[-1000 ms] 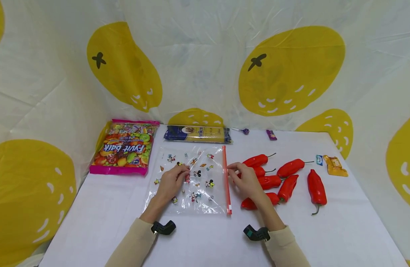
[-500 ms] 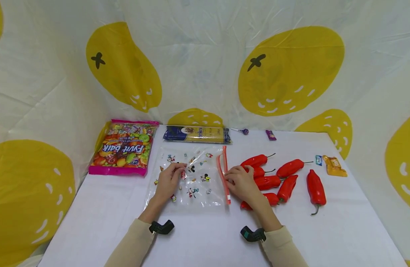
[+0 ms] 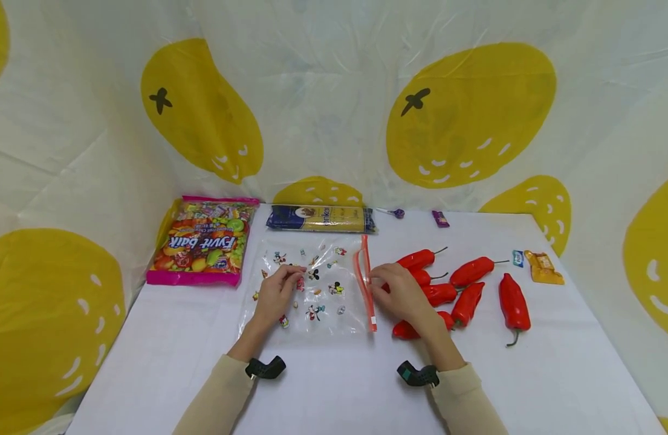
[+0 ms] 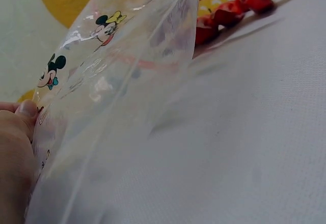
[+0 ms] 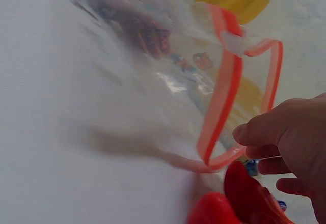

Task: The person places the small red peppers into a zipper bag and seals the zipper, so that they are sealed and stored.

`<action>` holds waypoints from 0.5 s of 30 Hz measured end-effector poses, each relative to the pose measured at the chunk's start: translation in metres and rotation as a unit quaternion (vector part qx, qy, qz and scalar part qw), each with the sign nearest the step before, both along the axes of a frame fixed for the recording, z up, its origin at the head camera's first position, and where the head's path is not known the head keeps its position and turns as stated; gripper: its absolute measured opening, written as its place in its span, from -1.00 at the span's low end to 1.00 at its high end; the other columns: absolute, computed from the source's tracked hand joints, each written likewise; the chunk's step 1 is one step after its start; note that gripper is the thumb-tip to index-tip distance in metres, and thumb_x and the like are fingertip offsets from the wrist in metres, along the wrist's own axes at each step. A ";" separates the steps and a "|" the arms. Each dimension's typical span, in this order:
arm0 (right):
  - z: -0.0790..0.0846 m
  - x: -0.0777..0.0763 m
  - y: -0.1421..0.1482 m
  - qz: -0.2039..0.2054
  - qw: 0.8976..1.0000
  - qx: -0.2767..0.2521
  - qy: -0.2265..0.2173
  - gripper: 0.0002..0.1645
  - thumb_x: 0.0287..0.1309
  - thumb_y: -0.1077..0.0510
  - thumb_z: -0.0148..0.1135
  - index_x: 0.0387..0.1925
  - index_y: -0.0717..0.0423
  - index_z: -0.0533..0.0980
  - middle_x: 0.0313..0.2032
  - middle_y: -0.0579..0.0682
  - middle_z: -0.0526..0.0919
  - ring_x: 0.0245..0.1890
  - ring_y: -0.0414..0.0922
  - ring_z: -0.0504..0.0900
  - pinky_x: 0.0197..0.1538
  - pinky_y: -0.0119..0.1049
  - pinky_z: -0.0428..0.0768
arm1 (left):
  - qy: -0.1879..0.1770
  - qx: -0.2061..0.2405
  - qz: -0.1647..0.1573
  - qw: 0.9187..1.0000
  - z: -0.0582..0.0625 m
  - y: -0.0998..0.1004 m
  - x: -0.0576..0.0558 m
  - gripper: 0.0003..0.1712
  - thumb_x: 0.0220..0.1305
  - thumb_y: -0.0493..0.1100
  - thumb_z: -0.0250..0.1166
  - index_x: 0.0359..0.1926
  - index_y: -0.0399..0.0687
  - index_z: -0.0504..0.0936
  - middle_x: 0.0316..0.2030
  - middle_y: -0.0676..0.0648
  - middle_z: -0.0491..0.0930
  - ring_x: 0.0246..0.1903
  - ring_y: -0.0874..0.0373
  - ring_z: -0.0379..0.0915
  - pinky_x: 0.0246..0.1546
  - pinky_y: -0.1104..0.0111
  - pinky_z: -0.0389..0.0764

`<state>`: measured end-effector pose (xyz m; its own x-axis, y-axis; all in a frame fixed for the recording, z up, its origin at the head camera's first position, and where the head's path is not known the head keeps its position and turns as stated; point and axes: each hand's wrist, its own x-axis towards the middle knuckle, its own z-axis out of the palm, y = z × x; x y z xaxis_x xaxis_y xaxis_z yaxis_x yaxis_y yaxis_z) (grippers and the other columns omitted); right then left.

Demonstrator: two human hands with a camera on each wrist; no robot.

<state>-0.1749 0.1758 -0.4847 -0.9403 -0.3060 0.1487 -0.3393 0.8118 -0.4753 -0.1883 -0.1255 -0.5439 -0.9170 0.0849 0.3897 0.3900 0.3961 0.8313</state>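
Near the middle of the white table (image 3: 339, 393): one clear zip bag (image 3: 324, 302), cartoon-printed, its red-edged mouth parted and turned toward the right edge. Left hand (image 3: 276, 296): pinching the bag's upper film. Right hand (image 3: 404, 294): at the red zip strip (image 5: 224, 96); whether it grips it, I cannot tell. Just right of the bag: clustered red peppers (image 3: 440, 294); a lone pepper (image 3: 514, 302), apart, nearer the right edge. Along the far edge: long blue-and-yellow packet (image 3: 321, 219), lollipop (image 3: 399, 214), small purple packet (image 3: 440, 219). Far left corner: pink-edged candy bag (image 3: 203, 241). Right edge, far end: small blue packet (image 3: 517, 258) beside orange packet (image 3: 546, 269).
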 end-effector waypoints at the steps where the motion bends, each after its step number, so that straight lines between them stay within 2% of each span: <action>1: 0.002 -0.001 0.002 -0.005 1.000 0.000 -0.006 -0.55 0.04 -0.02 0.35 0.01 -0.07 0.56 0.01 -0.09 0.59 0.07 -0.11 0.50 0.03 -0.07 0.63 | -0.001 -0.005 0.002 1.000 -0.001 0.000 0.000 -0.83 0.34 -0.04 0.12 -0.15 0.08 0.59 -0.13 0.08 0.69 -0.10 0.23 0.60 -0.11 0.54 0.56; 5: 0.014 -0.007 0.015 -0.017 1.000 0.013 -0.017 -0.53 0.10 0.01 0.30 0.08 -0.05 0.51 0.08 -0.03 0.54 0.13 -0.05 0.45 0.07 -0.01 0.60 | 0.000 -0.013 0.003 1.000 0.000 0.000 0.001 -0.82 0.34 -0.03 0.11 -0.16 0.08 0.60 -0.13 0.09 0.69 -0.10 0.26 0.60 -0.11 0.54 0.56; 10: 0.028 -0.024 0.041 -0.031 0.999 0.027 -0.034 -0.53 0.16 0.05 0.24 0.13 -0.03 0.46 0.14 0.03 0.49 0.20 0.03 0.38 0.13 0.08 0.53 | 0.006 -0.027 0.005 1.000 0.002 0.001 0.002 -0.83 0.33 -0.04 0.14 -0.17 0.09 0.62 -0.13 0.10 0.69 -0.13 0.25 0.61 -0.13 0.48 0.59; 15: 0.029 -0.043 0.072 -0.043 0.997 0.036 -0.059 -0.53 0.18 0.15 0.20 0.15 0.02 0.44 0.18 0.11 0.46 0.22 0.10 0.35 0.18 0.13 0.47 | 0.002 -0.036 0.009 0.999 0.002 0.003 0.003 -0.83 0.33 -0.02 0.13 -0.16 0.13 0.62 -0.13 0.15 0.69 -0.15 0.29 0.60 -0.16 0.46 0.59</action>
<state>-0.2176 0.2476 -0.4554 -0.9731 -0.2296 0.0166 -0.2126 0.8688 -0.4473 -0.1857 -0.1228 -0.5415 -0.9174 0.0966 0.3860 0.3850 0.4609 0.7996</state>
